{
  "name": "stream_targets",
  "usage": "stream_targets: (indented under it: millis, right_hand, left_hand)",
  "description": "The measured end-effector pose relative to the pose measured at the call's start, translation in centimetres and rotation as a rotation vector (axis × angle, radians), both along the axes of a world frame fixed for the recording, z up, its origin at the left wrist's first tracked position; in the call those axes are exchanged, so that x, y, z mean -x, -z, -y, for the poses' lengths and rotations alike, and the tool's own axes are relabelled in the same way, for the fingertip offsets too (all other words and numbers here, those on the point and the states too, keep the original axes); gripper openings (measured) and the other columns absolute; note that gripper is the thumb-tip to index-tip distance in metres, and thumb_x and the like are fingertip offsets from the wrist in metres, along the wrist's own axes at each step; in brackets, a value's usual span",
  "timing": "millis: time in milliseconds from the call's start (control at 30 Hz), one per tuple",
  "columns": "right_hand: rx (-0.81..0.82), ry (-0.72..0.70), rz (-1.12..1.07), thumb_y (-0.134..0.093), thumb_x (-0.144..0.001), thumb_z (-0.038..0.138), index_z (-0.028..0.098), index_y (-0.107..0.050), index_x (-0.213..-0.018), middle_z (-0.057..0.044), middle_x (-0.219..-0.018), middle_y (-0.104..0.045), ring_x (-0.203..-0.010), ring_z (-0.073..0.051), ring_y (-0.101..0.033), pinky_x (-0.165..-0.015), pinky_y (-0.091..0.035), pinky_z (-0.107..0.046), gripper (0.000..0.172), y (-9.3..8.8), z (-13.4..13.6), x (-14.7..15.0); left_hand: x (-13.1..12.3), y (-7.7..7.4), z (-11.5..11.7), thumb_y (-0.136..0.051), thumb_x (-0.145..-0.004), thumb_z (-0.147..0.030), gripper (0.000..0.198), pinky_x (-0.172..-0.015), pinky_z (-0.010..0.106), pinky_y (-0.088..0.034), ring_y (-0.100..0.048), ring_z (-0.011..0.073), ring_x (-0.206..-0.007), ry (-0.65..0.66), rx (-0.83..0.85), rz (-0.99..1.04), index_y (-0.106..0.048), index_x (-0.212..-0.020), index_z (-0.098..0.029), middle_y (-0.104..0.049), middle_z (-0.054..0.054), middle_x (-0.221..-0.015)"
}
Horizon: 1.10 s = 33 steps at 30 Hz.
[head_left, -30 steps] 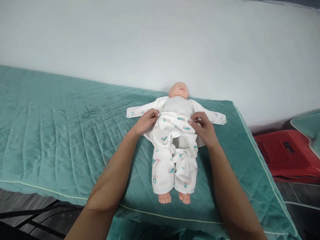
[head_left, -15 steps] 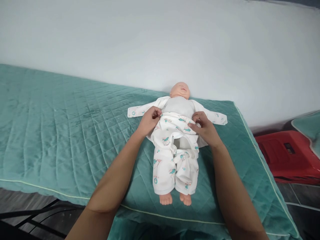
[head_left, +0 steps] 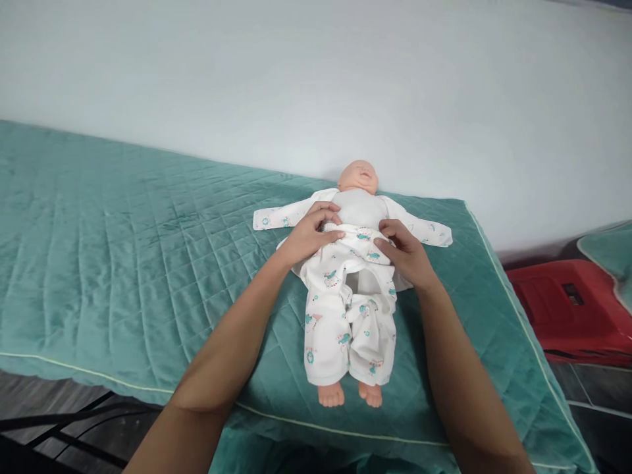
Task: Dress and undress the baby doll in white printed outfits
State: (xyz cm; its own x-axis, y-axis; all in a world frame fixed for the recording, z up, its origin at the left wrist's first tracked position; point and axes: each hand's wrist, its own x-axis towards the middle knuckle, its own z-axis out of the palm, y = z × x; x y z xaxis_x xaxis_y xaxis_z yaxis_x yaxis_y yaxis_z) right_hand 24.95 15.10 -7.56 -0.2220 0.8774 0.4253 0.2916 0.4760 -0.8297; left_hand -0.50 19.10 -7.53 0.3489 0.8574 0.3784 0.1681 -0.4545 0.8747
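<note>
A baby doll (head_left: 357,179) lies on its back, head toward the wall, with its bare feet near the front edge. It wears white printed baby trousers (head_left: 328,336) with an opening at the crotch; a white long-sleeved top (head_left: 424,228) is spread open around its pale torso. My left hand (head_left: 316,230) rests at the waistband's left side, fingers apart, fingertips on the belly and thumb over the trousers. At the right side of the waistband, my right hand (head_left: 402,250) has thumb and fingers closed on the trouser fabric.
A green quilted cover (head_left: 148,276) lies over the bed beneath the doll. The pale wall (head_left: 247,85) runs along the back. On the right stands a red plastic object (head_left: 567,309), partly under another green cloth. Black metal bars (head_left: 59,421) show at lower left.
My left hand has gone from closed fingers at the waistband's side to spread fingers over the belly and waistband. My right hand keeps nearly the same place. The view has shifted slightly.
</note>
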Motion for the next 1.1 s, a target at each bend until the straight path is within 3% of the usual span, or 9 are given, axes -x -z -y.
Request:
stream_targets:
  millis: [100, 233, 400, 533, 633, 733, 867, 1100]
  right_hand:
    - [0.029, 0.085, 0.013, -0.064, -0.092, 0.043, 0.024, -0.055, -0.083, 0.000, -0.090, -0.057, -0.083, -0.016, -0.052, -0.076, -0.042, -0.031, 0.023, 0.0, -0.6, 0.4]
    - [0.031, 0.235, 0.096, -0.064, -0.089, 0.048, 0.024, -0.053, -0.078, 0.004, -0.068, -0.044, -0.066, -0.014, -0.040, -0.063, -0.033, -0.029, 0.029, -0.2, -2.3, 0.7]
    - [0.328, 0.162, -0.164, -0.072, -0.079, 0.055, 0.026, -0.052, -0.079, 0.007, -0.058, -0.043, -0.053, -0.012, -0.035, -0.052, -0.027, -0.028, 0.036, -0.2, -4.5, 1.2]
    - [0.439, 0.142, -0.495, -0.085, -0.065, 0.048, 0.024, -0.058, -0.077, 0.004, -0.067, -0.056, -0.060, -0.012, -0.046, -0.057, -0.037, -0.027, 0.038, 0.3, -4.8, 1.5]
    - [0.473, 0.120, -0.612, -0.087, -0.063, 0.047, 0.023, -0.060, -0.077, 0.004, -0.068, -0.055, -0.061, -0.012, -0.046, -0.057, -0.040, -0.027, 0.038, 0.5, -4.6, 1.3]
    - [0.476, 0.095, -0.651, -0.085, -0.066, 0.047, 0.025, -0.058, -0.077, 0.005, -0.067, -0.051, -0.060, -0.013, -0.045, -0.056, -0.041, -0.029, 0.037, 0.5, -4.3, 0.8]
    - [0.462, 0.077, -0.702, -0.079, -0.073, 0.046, 0.027, -0.053, -0.078, 0.002, -0.073, -0.055, -0.070, -0.019, -0.054, -0.064, -0.048, -0.034, 0.032, 0.5, -3.9, 0.0]
    - [0.504, 0.101, -0.726, -0.078, -0.072, 0.041, 0.026, -0.055, -0.075, 0.003, -0.068, -0.052, -0.062, -0.017, -0.049, -0.061, -0.046, -0.033, 0.028, 1.1, -3.5, -1.5]
  left_hand:
    - [0.0, -0.6, -0.8, -0.076, -0.077, -0.032, 0.022, -0.083, 0.029, -0.045, -0.058, 0.0188, -0.102, 0.043, 0.064, 0.026, -0.061, -0.080, -0.017, -0.059, 0.008, -0.122]
    - [-0.6, -1.4, -2.3, -0.069, -0.084, -0.035, 0.022, -0.075, 0.027, -0.042, -0.056, 0.0153, -0.086, 0.017, 0.116, 0.005, -0.056, -0.081, -0.018, -0.064, 0.004, -0.099]
    - [-1.8, -0.9, -4.5, -0.065, -0.087, -0.029, 0.016, -0.066, 0.026, -0.035, -0.047, 0.0122, -0.069, -0.146, 0.126, -0.017, -0.053, -0.082, -0.019, -0.052, -0.003, -0.073]
    - [-1.9, 0.5, -4.8, -0.067, -0.085, -0.030, 0.018, -0.060, 0.024, -0.032, -0.042, 0.0110, -0.062, -0.139, 0.238, 0.149, -0.053, -0.082, -0.020, -0.047, -0.004, -0.069]
    - [-1.7, 1.1, -4.4, -0.067, -0.084, -0.032, 0.018, -0.057, 0.024, -0.031, -0.041, 0.0105, -0.057, -0.115, 0.325, 0.253, -0.054, -0.084, -0.020, -0.049, -0.004, -0.067]
    - [-1.5, 1.0, -3.9, -0.069, -0.081, -0.031, 0.016, -0.058, 0.024, -0.032, -0.043, 0.0108, -0.058, -0.175, 0.242, 0.256, -0.056, -0.084, -0.021, -0.051, -0.004, -0.066]
    - [-1.1, 0.9, -3.5, -0.069, -0.080, -0.027, 0.012, -0.063, 0.025, -0.035, -0.047, 0.0118, -0.064, -0.265, 0.102, 0.243, -0.059, -0.082, -0.020, -0.056, -0.003, -0.068]
    - [-0.2, 1.8, -3.4, -0.070, -0.079, -0.028, 0.013, -0.061, 0.025, -0.035, -0.046, 0.0112, -0.062, -0.293, 0.092, 0.330, -0.061, -0.083, -0.020, -0.058, -0.003, -0.069]
